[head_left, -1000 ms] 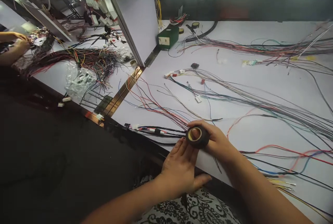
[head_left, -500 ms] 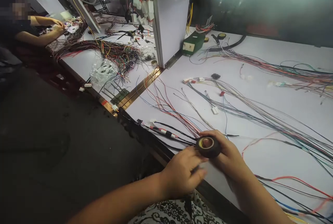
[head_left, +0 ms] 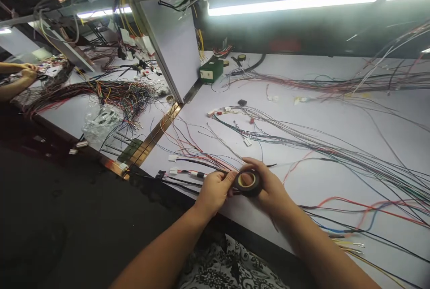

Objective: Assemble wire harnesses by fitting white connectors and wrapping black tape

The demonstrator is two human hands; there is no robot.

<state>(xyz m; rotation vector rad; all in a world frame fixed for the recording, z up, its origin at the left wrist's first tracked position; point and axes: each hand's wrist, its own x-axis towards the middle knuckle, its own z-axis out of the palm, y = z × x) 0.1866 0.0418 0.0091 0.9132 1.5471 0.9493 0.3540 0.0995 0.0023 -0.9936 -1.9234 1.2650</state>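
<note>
A roll of black tape (head_left: 247, 183) is held by my right hand (head_left: 268, 188), fingers wrapped round its rim, just above the near edge of the white worktable (head_left: 322, 114). My left hand (head_left: 215, 190) is closed in a pinch right beside the roll's left side, on a bundle of dark wires (head_left: 191, 174) that runs left to small white connectors (head_left: 172, 157). Whether it also pinches the tape's loose end I cannot make out. Long coloured wires (head_left: 336, 150) fan out to the right across the table.
A white upright divider (head_left: 174, 51) splits the bench. A green box (head_left: 211, 70) and tape rolls (head_left: 241, 57) sit at the back. On the left bench lie a tangled wire pile (head_left: 114, 92) and a clear bag (head_left: 101, 121); another person's hands (head_left: 27, 71) work far left.
My left hand went from flat under the roll to a closed pinch on the wires beside it. The right hand kept hold of the roll. The view tilted up.
</note>
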